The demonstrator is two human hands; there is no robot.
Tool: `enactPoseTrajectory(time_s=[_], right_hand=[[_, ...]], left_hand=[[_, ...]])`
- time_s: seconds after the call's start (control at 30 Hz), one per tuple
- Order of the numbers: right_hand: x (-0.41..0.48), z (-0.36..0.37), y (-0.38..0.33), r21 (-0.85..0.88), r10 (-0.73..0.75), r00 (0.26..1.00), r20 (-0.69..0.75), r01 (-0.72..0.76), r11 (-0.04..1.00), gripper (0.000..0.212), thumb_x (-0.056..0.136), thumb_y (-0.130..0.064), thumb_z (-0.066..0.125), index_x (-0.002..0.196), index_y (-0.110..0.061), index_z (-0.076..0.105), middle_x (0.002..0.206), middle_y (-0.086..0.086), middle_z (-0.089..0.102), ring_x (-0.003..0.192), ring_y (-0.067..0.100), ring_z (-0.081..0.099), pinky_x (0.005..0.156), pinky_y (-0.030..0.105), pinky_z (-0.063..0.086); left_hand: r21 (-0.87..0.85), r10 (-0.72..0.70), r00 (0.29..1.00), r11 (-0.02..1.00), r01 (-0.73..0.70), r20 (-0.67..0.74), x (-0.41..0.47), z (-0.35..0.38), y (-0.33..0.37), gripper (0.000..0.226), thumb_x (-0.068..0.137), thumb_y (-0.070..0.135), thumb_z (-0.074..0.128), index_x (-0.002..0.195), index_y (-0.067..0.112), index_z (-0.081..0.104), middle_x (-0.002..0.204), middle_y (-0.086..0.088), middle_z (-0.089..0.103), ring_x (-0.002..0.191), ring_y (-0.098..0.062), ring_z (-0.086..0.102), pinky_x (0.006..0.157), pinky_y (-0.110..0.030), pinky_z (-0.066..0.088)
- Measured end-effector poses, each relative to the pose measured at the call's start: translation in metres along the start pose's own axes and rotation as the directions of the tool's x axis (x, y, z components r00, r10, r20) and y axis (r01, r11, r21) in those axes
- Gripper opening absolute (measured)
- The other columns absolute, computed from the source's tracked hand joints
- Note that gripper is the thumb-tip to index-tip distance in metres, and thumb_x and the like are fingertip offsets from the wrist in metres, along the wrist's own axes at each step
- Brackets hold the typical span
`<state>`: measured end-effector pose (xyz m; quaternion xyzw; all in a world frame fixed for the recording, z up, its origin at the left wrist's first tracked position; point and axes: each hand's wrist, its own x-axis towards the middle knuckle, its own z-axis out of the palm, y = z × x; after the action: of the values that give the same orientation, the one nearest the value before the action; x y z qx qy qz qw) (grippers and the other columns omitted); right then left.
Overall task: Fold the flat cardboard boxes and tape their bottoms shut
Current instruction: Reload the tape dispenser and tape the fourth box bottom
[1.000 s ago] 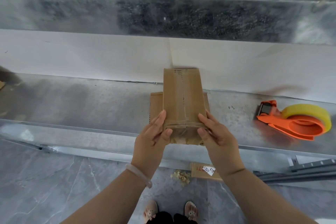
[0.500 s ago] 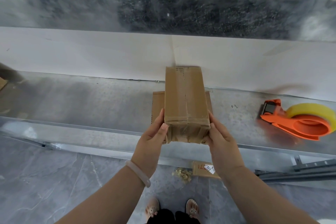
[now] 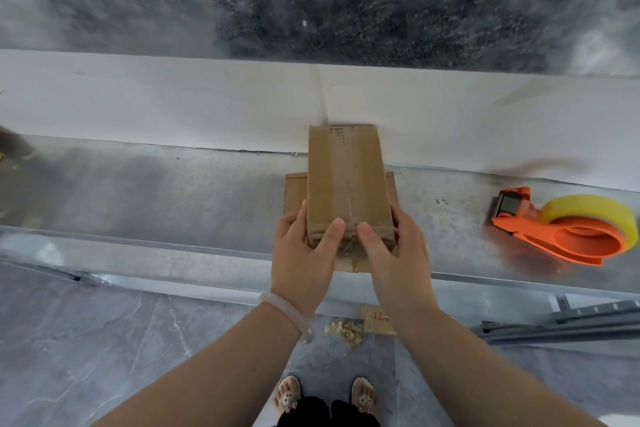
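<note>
A small brown cardboard box [image 3: 346, 180] with clear tape along its top seam stands on the metal bench, on top of flat cardboard [image 3: 294, 194]. My left hand [image 3: 304, 253] grips its near left side, thumb on the near top edge. My right hand [image 3: 394, 250] grips the near right side, thumb also on the top edge next to the left thumb. An orange tape dispenser [image 3: 568, 232] with a yellowish roll lies on the bench to the right, apart from both hands.
The metal bench [image 3: 156, 198] runs left to right, with a white wall panel [image 3: 173, 104] behind it. On the grey floor below lie a cardboard scrap with red writing [image 3: 379, 319] and some shavings [image 3: 343, 331]. Metal rails [image 3: 571, 322] lie at lower right.
Both hands shifted from the box's side walls so the thumbs now press on the near top edge over the taped end. The box stays in place.
</note>
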<state>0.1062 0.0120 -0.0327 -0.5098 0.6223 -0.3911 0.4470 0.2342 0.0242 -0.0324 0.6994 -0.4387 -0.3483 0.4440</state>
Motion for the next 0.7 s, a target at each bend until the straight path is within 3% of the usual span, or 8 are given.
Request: enactPoseTrajectory(time_s=[0.07, 0.2, 0.3, 0.37, 0.43, 0.5, 0.63, 0.7], right_hand=[[0.001, 0.000, -0.001, 0.018, 0.007, 1.000, 0.006, -0.007, 1.000, 0.044, 0.090, -0.045, 0.059, 0.133, -0.036, 0.053, 0.125, -0.011, 0.058, 0.108, 0.000, 0.057, 0.091, 0.024, 0.052], [0.000, -0.005, -0.007, 0.074, -0.003, 1.000, 0.027, 0.001, 0.997, 0.036, 0.098, -0.023, 0.050, 0.131, -0.034, 0.059, 0.121, -0.014, 0.056, 0.103, -0.012, 0.050, 0.081, 0.003, 0.045], [-0.001, -0.012, -0.006, 0.110, -0.006, 0.999, 0.053, 0.001, 0.994, 0.037, 0.101, -0.020, 0.046, 0.129, -0.041, 0.058, 0.117, -0.022, 0.056, 0.109, -0.005, 0.053, 0.099, 0.024, 0.048], [-0.002, -0.015, 0.000, 0.014, -0.059, 0.994, 0.093, 0.058, 0.998, 0.037, 0.102, -0.036, 0.043, 0.138, -0.043, 0.049, 0.124, -0.022, 0.053, 0.117, -0.006, 0.048, 0.107, 0.034, 0.043], [-0.003, -0.019, 0.008, -0.113, -0.119, 0.985, 0.121, 0.133, 0.985, 0.057, 0.095, -0.062, 0.037, 0.147, -0.041, 0.038, 0.134, -0.018, 0.050, 0.127, -0.001, 0.043, 0.110, 0.041, 0.041], [0.000, -0.023, 0.018, -0.193, -0.139, 0.982, 0.129, 0.163, 0.968, 0.072, 0.088, -0.073, 0.032, 0.151, -0.038, 0.032, 0.139, -0.015, 0.050, 0.129, 0.002, 0.043, 0.109, 0.043, 0.042], [0.001, -0.024, 0.024, -0.302, -0.187, 0.973, 0.132, 0.219, 0.928, 0.067, 0.090, -0.062, 0.023, 0.151, -0.034, 0.026, 0.139, -0.005, 0.053, 0.123, 0.003, 0.045, 0.101, 0.024, 0.042], [0.001, -0.023, 0.026, -0.308, -0.180, 0.975, 0.127, 0.211, 0.928, 0.066, 0.091, -0.061, 0.022, 0.151, -0.035, 0.027, 0.135, -0.003, 0.056, 0.122, 0.010, 0.050, 0.102, 0.030, 0.045]], left_hand=[[-0.029, -0.018, 1.000, 0.999, 0.017, -0.013, 0.001, 0.001, 0.000, 0.037, 0.093, 0.032, 0.060, 0.128, 0.018, 0.061, 0.110, 0.012, 0.045, 0.089, 0.024, 0.046, 0.070, 0.005, 0.039], [-0.077, -0.021, 1.000, 0.997, 0.021, 0.005, 0.002, -0.001, -0.002, 0.026, 0.099, 0.022, 0.050, 0.122, 0.023, 0.061, 0.112, 0.013, 0.045, 0.086, 0.021, 0.048, 0.070, 0.002, 0.041], [-0.124, 0.003, 0.999, 0.992, 0.002, 0.043, 0.001, -0.005, -0.003, 0.029, 0.102, 0.022, 0.044, 0.127, 0.024, 0.058, 0.113, 0.013, 0.045, 0.094, 0.012, 0.050, 0.083, -0.007, 0.047], [-0.037, 0.077, 0.995, 0.997, -0.075, 0.066, 0.001, -0.009, -0.010, 0.038, 0.102, 0.040, 0.040, 0.136, 0.028, 0.052, 0.115, 0.016, 0.045, 0.103, 0.008, 0.049, 0.094, -0.018, 0.046], [0.051, 0.158, 0.982, 0.985, -0.164, 0.105, 0.001, -0.016, -0.022, 0.063, 0.093, 0.065, 0.033, 0.148, 0.033, 0.037, 0.122, 0.014, 0.049, 0.113, 0.003, 0.049, 0.095, -0.019, 0.044], [0.085, 0.201, 0.967, 0.973, -0.217, 0.159, 0.004, -0.023, -0.037, 0.073, 0.090, 0.071, 0.030, 0.153, 0.034, 0.024, 0.129, 0.006, 0.053, 0.118, -0.006, 0.051, 0.096, -0.024, 0.049], [0.234, 0.297, 0.935, 0.912, -0.338, 0.194, 0.001, -0.025, -0.043, 0.064, 0.096, 0.055, 0.027, 0.152, 0.028, 0.014, 0.137, 0.011, 0.044, 0.115, 0.022, 0.039, 0.089, 0.003, 0.036], [0.237, 0.298, 0.940, 0.913, -0.332, 0.169, -0.001, -0.022, -0.041, 0.059, 0.097, 0.050, 0.025, 0.150, 0.026, 0.012, 0.132, 0.016, 0.044, 0.110, 0.027, 0.038, 0.085, 0.006, 0.033]])
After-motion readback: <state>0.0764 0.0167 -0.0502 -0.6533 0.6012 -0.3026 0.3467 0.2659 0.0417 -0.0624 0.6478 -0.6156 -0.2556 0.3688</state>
